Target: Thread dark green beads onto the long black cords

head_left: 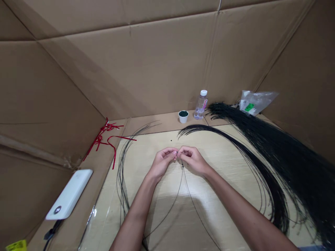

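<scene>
Head cam: strand (183, 166) finger-pinched by left hand (162, 160) and right hand (193, 161), dark bundle (288, 160) parked right. Far bottle label (205, 104) can't be read.

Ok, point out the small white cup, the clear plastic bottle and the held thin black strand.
Small white cup (183, 119): head view, outer wall.
Clear plastic bottle (200, 107): head view, body.
Held thin black strand (182, 166): head view, dark upper lump.

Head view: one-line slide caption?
Left hand and right hand pinch a dark strand, cup and bottle behind.
</scene>
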A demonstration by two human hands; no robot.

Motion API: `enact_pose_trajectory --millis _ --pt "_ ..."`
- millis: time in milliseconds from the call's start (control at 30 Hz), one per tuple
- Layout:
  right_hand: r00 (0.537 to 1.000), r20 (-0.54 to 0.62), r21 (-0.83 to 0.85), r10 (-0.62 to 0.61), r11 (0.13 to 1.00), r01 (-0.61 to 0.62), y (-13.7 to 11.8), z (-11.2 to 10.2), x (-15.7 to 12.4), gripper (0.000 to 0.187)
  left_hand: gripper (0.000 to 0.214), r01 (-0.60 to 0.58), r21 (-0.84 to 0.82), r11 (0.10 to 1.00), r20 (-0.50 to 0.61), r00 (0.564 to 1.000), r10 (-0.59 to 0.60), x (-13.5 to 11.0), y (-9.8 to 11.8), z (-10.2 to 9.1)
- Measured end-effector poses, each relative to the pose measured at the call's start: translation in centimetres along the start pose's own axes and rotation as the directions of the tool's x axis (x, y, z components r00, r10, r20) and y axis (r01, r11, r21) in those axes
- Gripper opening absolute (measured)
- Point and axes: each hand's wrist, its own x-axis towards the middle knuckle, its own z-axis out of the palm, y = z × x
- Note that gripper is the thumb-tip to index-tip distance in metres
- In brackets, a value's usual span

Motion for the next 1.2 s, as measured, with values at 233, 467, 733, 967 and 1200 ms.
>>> enact_pose_trajectory --millis 233,467,733,967,1200 --pt "1.000 0.004 -0.011 0.005 1.000 -0.005 -0.1 0.0 -0.1 0.025 0.040 0.002 0.015 1.000 0.013 1.000 -0.002 0.1 -0.2 -0.1" --pt "1.000 0.004 0.023 0.014 1.000 -0.014 -0.1 0.0 -0.2 0.035 0.036 0.053 0.005 0.999 0.060 0.997 -0.053 -0.3 0.8 0.0" --pt "0.999 -0.004 0.071 0.044 0.996 -0.044 0.6 -0.1 -0.1 0.040 0.039 0.116 -0.033 0.993 0.060 0.992 -0.114 -0.4 1.2 -0.3" --pt "0.998 -0.034 0.045 0.058 0.997 -0.056 1.0 -0.2 -0.1 0.042 0.039 0.073 -0.010 0.997 -0.016 0.997 -0.073 -0.4 1.1 -0.1" --pt "0.999 -0.047 -0.145 -0.017 0.989 0.010 0.2 0.0 -0.3 0.030 0.039 0.010 0.054 0.999 -0.040 0.999 -0.008 -0.6 0.9 0.4"
